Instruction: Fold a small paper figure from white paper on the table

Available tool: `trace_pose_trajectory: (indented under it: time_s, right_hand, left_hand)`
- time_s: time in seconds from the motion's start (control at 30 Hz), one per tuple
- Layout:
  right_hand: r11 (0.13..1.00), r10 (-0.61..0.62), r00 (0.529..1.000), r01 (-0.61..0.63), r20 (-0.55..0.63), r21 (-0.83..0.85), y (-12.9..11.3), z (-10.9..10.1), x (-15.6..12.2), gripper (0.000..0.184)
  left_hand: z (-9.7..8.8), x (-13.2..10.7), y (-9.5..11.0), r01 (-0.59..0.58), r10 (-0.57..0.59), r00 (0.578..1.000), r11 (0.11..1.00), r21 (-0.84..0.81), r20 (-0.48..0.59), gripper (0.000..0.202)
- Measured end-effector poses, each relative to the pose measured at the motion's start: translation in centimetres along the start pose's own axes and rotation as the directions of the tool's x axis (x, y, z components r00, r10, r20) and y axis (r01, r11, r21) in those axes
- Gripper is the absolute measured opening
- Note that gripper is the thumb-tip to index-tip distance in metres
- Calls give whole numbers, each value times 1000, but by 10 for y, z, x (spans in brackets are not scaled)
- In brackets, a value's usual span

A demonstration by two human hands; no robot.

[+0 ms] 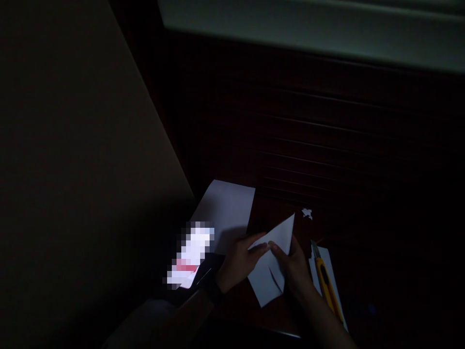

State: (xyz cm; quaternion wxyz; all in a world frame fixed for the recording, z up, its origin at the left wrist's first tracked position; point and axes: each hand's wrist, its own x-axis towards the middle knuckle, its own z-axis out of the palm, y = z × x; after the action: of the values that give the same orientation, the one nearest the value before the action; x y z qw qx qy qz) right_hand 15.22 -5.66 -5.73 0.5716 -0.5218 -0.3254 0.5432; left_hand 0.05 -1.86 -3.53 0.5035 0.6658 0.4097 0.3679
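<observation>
In dim light, a bright screen (192, 249) glows at left, pixelated past reading, with a red patch (186, 265). The left hand (238, 261), a dark band (213, 291) at its wrist, and the right hand (296, 266) angle inward from the near side, fingers pinching a white paper (271, 278), apparently folded, thumbs nearly meeting. It tilts above the surface (278, 320), between a white sheet (232, 203) far left and a yellow cutter (328, 286) near right.
</observation>
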Motion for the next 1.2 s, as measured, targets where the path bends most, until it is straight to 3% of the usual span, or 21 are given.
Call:
trace_pose_trajectory:
  time_s: [0.13,0.43,0.87,1.2]
  right_hand:
    - [997,17,999,-14,-34,73,4,-3,1,44]
    - [995,15,999,-10,-44,97,0,-6,-3,40]
    - [997,11,997,-5,-77,81,3,-6,-3,36]
    - [990,15,999,-10,-38,139,1,-11,2,34]
  left_hand:
    - [7,0,-4,-29,29,999,1000,2,-33,36]
    - [16,0,-14,112,-121,991,979,-168,-48,36]
    - [18,1,-15,187,-200,979,962,-201,-47,37]
    - [15,2,-10,132,-143,987,983,-128,-74,35]
